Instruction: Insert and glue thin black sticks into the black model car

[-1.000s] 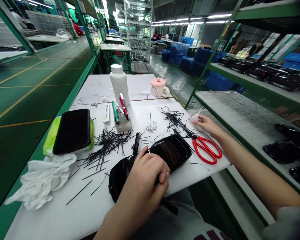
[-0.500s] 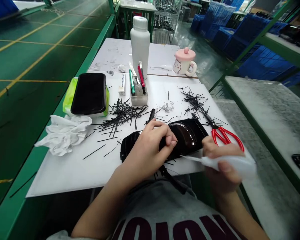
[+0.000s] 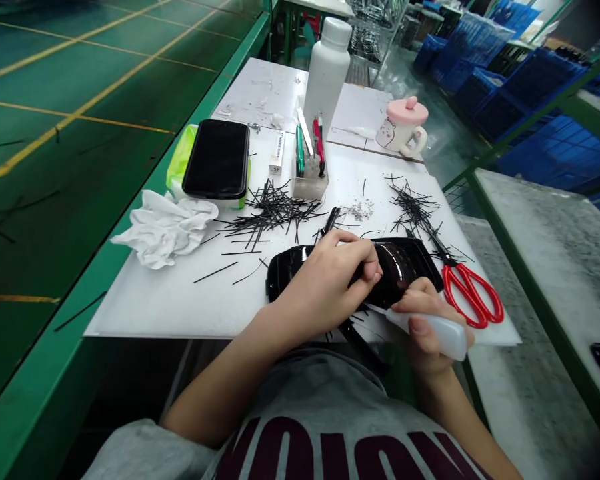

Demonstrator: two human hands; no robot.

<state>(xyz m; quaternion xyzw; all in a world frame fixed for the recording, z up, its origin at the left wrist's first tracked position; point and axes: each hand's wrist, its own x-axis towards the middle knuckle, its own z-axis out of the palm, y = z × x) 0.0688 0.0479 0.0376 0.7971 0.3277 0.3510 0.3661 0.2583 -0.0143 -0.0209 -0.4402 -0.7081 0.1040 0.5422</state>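
Note:
A glossy black plastic housing (image 3: 405,260) lies at the near edge of the white table (image 3: 145,300). My left hand (image 3: 330,280) is closed over its middle, holding it down. My right hand (image 3: 423,320) grips a small white squeeze bottle (image 3: 440,332), its thin nozzle pointing left at the housing's near edge under my left fingers. Red-handled scissors (image 3: 473,293) lie just right of the housing. Loose black strips (image 3: 273,213) are scattered behind it, with another pile (image 3: 415,203) at the right.
A crumpled white cloth (image 3: 163,227) and a black phone (image 3: 217,160) on a green pack sit at the left. Behind stand a pen holder (image 3: 310,177), a tall white bottle (image 3: 327,73) and a pink-lidded mug (image 3: 403,127). A green conveyor (image 3: 55,133) runs left; a grey shelf (image 3: 545,247) lies right.
My right hand came from the table's right side with the white squeeze bottle and brought its nozzle to the housing. My left hand stayed on the housing. The view tilted down and left.

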